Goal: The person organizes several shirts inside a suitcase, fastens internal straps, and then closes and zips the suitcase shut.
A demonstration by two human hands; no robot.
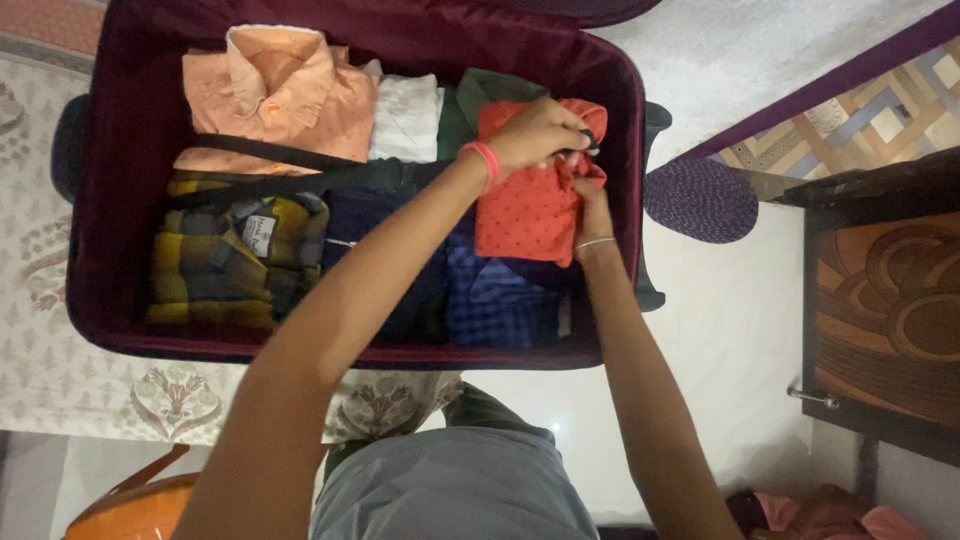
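Note:
An open maroon suitcase lies on a patterned bed cover, packed with folded clothes. My left hand, with a red band at the wrist, grips the top of a folded red dotted shirt at the suitcase's right side. Beside it, my right hand, with a thin bracelet at the wrist, holds the same shirt's right edge. Under the red shirt lie a blue checked shirt and a dark green garment. An orange shirt, a white garment and a yellow checked shirt fill the left part.
A black strap crosses the clothes. A round purple mat lies on the white floor to the right of the suitcase. At the far right stands a dark carved wooden cabinet. An orange object sits at bottom left.

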